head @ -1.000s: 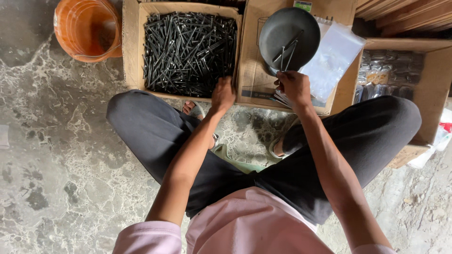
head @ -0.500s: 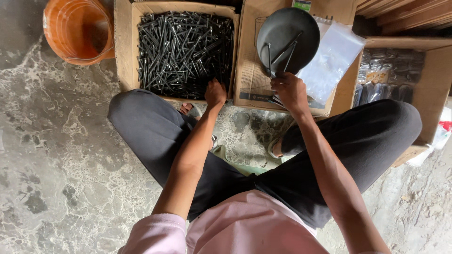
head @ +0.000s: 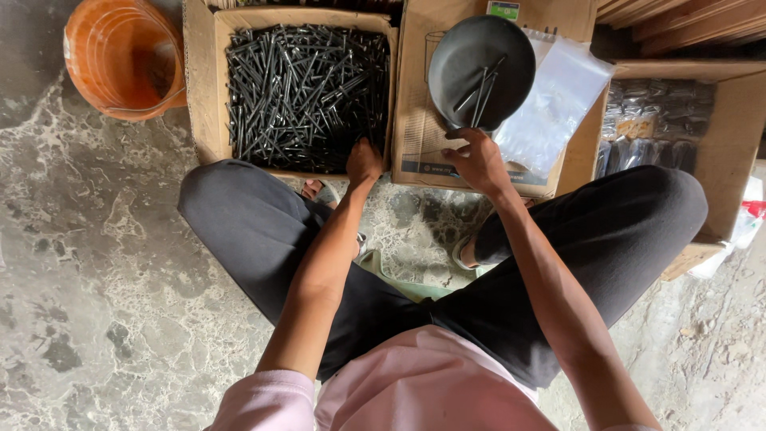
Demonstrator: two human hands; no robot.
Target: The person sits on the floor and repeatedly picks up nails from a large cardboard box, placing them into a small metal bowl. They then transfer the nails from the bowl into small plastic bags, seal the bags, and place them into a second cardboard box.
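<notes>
A cardboard box (head: pixel 204 96) full of long black nails (head: pixel 303 88) stands in front of my knees. My left hand (head: pixel 364 162) reaches into its near right corner, fingers down among the nails; what it grips is hidden. A dark round pan (head: pixel 481 72) with a few nails in it rests on a closed carton (head: pixel 415 120). My right hand (head: pixel 477 160) hovers just below the pan's near rim, fingers apart, holding nothing.
An orange bucket (head: pixel 120 60) stands at the far left. Clear plastic bags (head: pixel 554 104) lie beside the pan. An open box (head: pixel 730 144) of packed bags is on the right. Wooden slats (head: pixel 686 24) run along the top right. The floor is mottled concrete.
My right hand has let nails fall into the pan and drawn back slightly with fingers spread. My left hand has pushed further into the nail box.
</notes>
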